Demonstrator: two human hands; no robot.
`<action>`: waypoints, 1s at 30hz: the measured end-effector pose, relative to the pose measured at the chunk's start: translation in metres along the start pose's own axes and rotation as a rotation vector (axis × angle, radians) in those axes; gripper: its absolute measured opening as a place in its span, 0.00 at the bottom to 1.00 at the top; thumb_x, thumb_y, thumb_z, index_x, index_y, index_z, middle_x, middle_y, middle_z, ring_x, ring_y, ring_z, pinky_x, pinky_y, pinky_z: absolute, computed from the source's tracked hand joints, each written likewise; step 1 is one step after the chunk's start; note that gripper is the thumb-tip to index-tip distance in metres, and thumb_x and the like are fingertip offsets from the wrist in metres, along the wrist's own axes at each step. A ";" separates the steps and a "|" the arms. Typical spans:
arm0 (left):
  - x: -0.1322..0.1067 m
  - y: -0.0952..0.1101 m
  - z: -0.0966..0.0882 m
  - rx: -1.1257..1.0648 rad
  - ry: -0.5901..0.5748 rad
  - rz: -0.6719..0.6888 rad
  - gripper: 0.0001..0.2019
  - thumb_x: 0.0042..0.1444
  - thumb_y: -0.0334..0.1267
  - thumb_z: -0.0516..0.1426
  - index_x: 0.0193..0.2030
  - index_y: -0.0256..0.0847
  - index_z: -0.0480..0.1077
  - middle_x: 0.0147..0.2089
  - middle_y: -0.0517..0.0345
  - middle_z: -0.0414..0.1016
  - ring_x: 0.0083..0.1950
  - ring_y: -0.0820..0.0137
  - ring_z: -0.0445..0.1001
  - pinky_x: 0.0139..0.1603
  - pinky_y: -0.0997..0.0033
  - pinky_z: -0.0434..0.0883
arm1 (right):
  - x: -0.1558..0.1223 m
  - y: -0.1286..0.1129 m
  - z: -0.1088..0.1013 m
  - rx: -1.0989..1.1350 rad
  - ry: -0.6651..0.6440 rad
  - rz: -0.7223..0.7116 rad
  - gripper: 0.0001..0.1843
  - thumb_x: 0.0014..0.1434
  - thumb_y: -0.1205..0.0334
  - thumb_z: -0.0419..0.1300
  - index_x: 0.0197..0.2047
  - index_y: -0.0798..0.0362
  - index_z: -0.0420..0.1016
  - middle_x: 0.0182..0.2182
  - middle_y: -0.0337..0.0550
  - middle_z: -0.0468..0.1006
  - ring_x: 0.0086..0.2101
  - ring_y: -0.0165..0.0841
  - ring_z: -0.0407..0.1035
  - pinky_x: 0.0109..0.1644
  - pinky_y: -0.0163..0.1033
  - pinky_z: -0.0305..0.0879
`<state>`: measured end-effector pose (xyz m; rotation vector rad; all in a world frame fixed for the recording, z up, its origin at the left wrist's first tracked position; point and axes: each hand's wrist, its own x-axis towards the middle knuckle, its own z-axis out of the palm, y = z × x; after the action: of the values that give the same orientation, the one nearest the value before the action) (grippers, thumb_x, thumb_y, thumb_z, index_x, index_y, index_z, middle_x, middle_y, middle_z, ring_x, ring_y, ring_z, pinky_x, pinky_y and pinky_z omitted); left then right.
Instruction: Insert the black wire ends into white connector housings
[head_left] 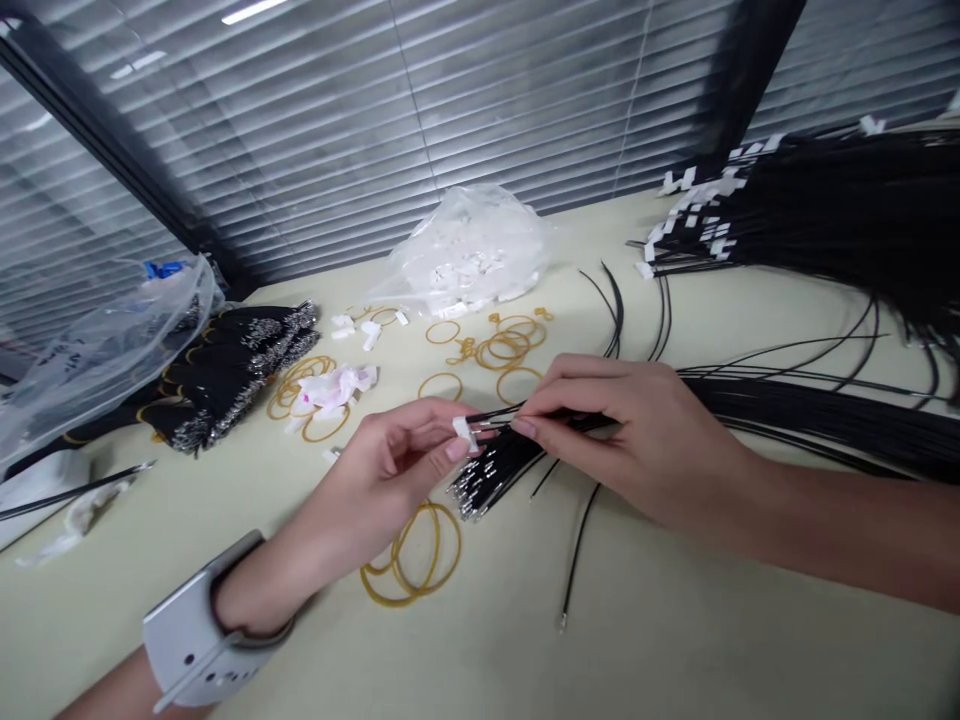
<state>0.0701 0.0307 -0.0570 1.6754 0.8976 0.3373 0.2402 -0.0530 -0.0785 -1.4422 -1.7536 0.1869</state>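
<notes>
Near the middle of the table, my left hand (397,465) pinches a small white plastic connector (465,432) between thumb and fingertips. My right hand (611,430) is closed on a thin black wire (495,414), whose metal-tipped end is at the connector. Whether the tip sits inside the connector or just touches it, I cannot tell. Below both hands lies a bundle of black wires (487,485) with bare silvery terminals, running off to the right under my right hand. One loose wire (576,560) points toward the table's near side.
Yellow rubber bands (416,560) lie scattered about the table. A clear bag of white connectors (472,255) stands by the blinds. Finished-looking wires with white connectors (825,200) are heaped at the right. Banded black wire bundles (232,370) and a plastic bag (112,340) lie left.
</notes>
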 end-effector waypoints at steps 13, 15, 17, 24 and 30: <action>-0.003 0.001 0.002 -0.017 -0.025 0.005 0.10 0.46 0.40 0.56 0.38 0.44 0.68 0.38 0.60 0.76 0.38 0.85 0.73 0.35 0.97 0.69 | 0.001 0.000 -0.001 -0.071 0.025 -0.046 0.07 0.53 0.66 0.54 0.28 0.56 0.71 0.24 0.36 0.67 0.25 0.17 0.59 0.27 0.25 0.53; -0.002 0.002 0.002 -0.002 -0.021 0.012 0.10 0.46 0.41 0.56 0.37 0.43 0.68 0.38 0.59 0.76 0.39 0.84 0.73 0.35 0.96 0.69 | 0.000 0.000 0.000 -0.083 0.030 -0.050 0.07 0.53 0.66 0.54 0.27 0.57 0.71 0.24 0.36 0.66 0.25 0.17 0.58 0.27 0.25 0.53; -0.002 0.003 0.002 0.023 -0.020 0.015 0.11 0.46 0.41 0.56 0.37 0.43 0.68 0.39 0.59 0.75 0.38 0.84 0.73 0.34 0.95 0.69 | 0.000 0.000 0.000 -0.097 0.037 -0.054 0.07 0.53 0.66 0.54 0.27 0.57 0.71 0.24 0.35 0.66 0.25 0.16 0.58 0.27 0.24 0.52; -0.005 0.006 0.002 0.052 -0.020 0.007 0.11 0.46 0.41 0.56 0.38 0.44 0.68 0.39 0.61 0.76 0.36 0.88 0.72 0.34 0.98 0.68 | -0.003 -0.002 0.000 -0.105 0.053 -0.087 0.06 0.53 0.68 0.54 0.27 0.58 0.70 0.24 0.35 0.65 0.25 0.15 0.57 0.28 0.23 0.52; -0.005 0.004 0.001 0.086 0.002 0.038 0.09 0.46 0.40 0.57 0.37 0.46 0.69 0.38 0.65 0.76 0.36 0.89 0.72 0.34 0.98 0.68 | -0.002 -0.002 0.000 -0.109 0.072 -0.104 0.06 0.52 0.68 0.53 0.27 0.58 0.70 0.24 0.36 0.65 0.25 0.16 0.57 0.28 0.24 0.53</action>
<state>0.0690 0.0262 -0.0530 1.7737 0.8934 0.3300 0.2388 -0.0554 -0.0777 -1.4126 -1.7978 -0.0164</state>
